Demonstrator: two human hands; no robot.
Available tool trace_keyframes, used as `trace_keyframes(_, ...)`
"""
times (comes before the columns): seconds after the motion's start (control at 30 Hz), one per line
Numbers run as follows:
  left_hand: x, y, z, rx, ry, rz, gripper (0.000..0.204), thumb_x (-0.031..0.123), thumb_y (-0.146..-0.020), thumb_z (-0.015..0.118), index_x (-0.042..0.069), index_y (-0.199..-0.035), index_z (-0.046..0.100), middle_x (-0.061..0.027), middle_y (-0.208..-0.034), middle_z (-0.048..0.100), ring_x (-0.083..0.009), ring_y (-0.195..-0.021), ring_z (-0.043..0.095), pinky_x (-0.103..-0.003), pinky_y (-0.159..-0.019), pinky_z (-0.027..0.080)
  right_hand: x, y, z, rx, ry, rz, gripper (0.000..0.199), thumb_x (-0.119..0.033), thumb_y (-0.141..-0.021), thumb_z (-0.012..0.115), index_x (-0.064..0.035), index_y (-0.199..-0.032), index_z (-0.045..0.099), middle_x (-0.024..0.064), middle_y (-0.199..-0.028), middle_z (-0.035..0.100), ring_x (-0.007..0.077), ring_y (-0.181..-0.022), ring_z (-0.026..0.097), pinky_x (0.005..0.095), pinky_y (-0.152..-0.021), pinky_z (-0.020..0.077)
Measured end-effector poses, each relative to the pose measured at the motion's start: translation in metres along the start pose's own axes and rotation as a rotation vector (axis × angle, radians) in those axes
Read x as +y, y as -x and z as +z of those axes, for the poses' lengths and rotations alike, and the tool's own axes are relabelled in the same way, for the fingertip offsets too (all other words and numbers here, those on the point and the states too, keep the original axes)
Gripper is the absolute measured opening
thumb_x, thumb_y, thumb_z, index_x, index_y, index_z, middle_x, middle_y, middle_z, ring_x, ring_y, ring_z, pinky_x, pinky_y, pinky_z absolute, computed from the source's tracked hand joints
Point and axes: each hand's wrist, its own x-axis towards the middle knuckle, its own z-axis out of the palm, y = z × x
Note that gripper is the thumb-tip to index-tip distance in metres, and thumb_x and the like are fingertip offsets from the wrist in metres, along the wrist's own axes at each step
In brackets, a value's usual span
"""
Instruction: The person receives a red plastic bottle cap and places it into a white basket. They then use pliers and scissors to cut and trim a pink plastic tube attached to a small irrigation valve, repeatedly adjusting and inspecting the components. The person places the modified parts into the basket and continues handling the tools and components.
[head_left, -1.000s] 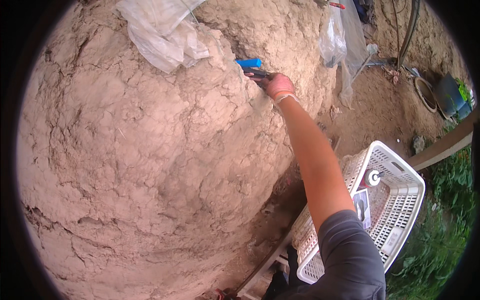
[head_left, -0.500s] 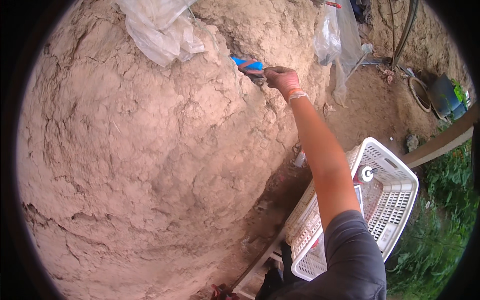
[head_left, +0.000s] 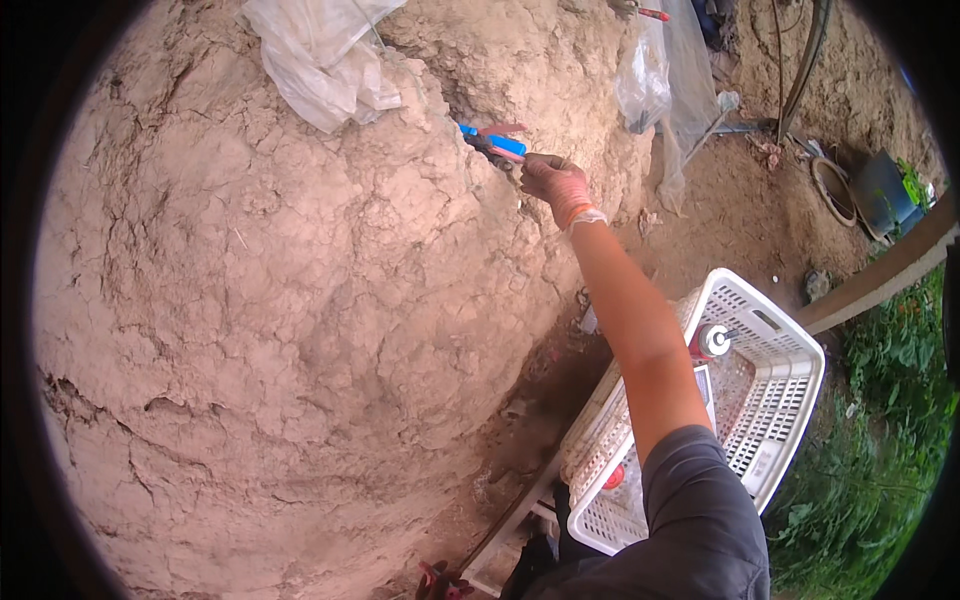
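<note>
Outdoor rural yard is indicated: cracked earthen mound [head_left: 280,330], bare dirt ground [head_left: 740,220], weeds [head_left: 890,400], white plastic crate [head_left: 760,400], plastic sheeting [head_left: 320,60].

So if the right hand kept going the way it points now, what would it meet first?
Most likely the cracked clay mound: the right hand points up-left, holding a blue-and-red tool whose tip seems to be at the mound's crevice already; depth is unclear.

Right hand [head_left: 556,184]: covered by a dusty orange work glove with a pale knitted cuff. Forearm bare. Upper arm: short dark grey fabric sleeve [head_left: 700,500].
</note>
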Motion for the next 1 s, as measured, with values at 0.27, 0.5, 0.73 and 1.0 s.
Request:
trace_keyframes(0.27, -0.012, 0.012, 0.000, 0.100, 0.135, -0.089, 0.047, 0.027, -0.105, 0.064, 0.000, -0.142, 0.055, -0.0088, -0.101, 0.070, -0.0194, -0.088, 0.068, -0.038, -0.074, 0.061, 0.046, -0.016, 0.014, -0.147, -0.538, 0.065, 0.040, -0.007, -0.096, 0.067, 0.0021, -0.133, 0.057, 0.0153, -0.120, 0.066, 0.0313, -0.110, 0.067, 0.0464, -0.102, 0.0555)
trace_keyframes(0.5, -0.038, -0.006, -0.012, -0.060, 0.131, 0.008, 0.042, 0.023, -0.105, 0.063, 0.000, -0.140, 0.056, -0.0089, -0.102, 0.070, -0.0202, -0.090, 0.067, -0.039, -0.077, 0.060, 0.050, 0.009, -0.026, -0.417, -0.833, -0.044, 0.024, -0.005, -0.097, 0.065, -0.0007, -0.121, 0.061, 0.0073, -0.109, 0.069, 0.0199, -0.099, 0.067, 0.0412, -0.104, 0.0524)
trace_keyframes(0.73, 0.022, -0.006, 0.007, -0.045, 0.167, 0.143, 0.057, 0.039, -0.102, 0.065, -0.001, -0.140, 0.052, -0.0133, -0.112, 0.069, -0.0266, -0.098, 0.071, -0.041, -0.088, 0.059, 0.034, 0.220, 0.052, -0.883, 0.158, -0.347, 0.008, -0.006, -0.094, 0.070, 0.0010, -0.098, 0.070, 0.0098, -0.103, 0.074, 0.0215, -0.097, 0.071, 0.0352, -0.090, 0.0567)
trace_keyframes(1.0, 0.027, 0.022, -0.017, -0.189, 0.270, 0.416, 0.063, 0.033, -0.100, 0.065, -0.002, -0.150, 0.047, -0.0174, -0.153, 0.050, -0.0333, -0.139, 0.053, -0.048, -0.118, 0.039, 0.131, 0.487, 0.090, -1.085, 0.728, -0.384, 0.023, -0.013, -0.095, 0.067, -0.0054, -0.116, 0.075, 0.0096, -0.109, 0.075, 0.0174, -0.105, 0.071, 0.0327, -0.099, 0.0550)
